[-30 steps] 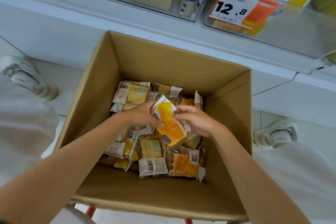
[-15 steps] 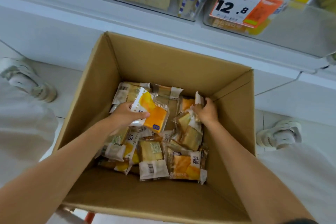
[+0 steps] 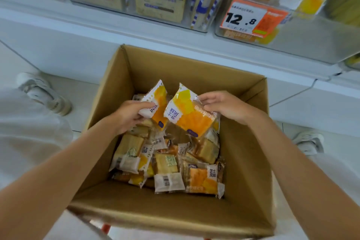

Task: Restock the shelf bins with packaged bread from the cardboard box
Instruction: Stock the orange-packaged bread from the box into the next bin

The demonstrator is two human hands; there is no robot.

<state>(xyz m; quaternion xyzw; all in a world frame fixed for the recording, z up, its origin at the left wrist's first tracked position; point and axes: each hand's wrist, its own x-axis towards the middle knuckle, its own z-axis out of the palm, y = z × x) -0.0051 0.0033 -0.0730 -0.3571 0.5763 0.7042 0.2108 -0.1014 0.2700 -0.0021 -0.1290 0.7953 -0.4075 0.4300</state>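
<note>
The white shelf runs along the top, its clear shelf bins holding bagged bread behind price tags reading 17.8 and 12.8. Below it sits the open cardboard box, its bottom covered with loose bread packets. Above that pile, the left hand pinches 1 orange packet by its white end. Just beside it, the right hand grips a second orange packet by its edge.

Pale tiled floor; white shelf base; orange-and-white price tag above.
</note>
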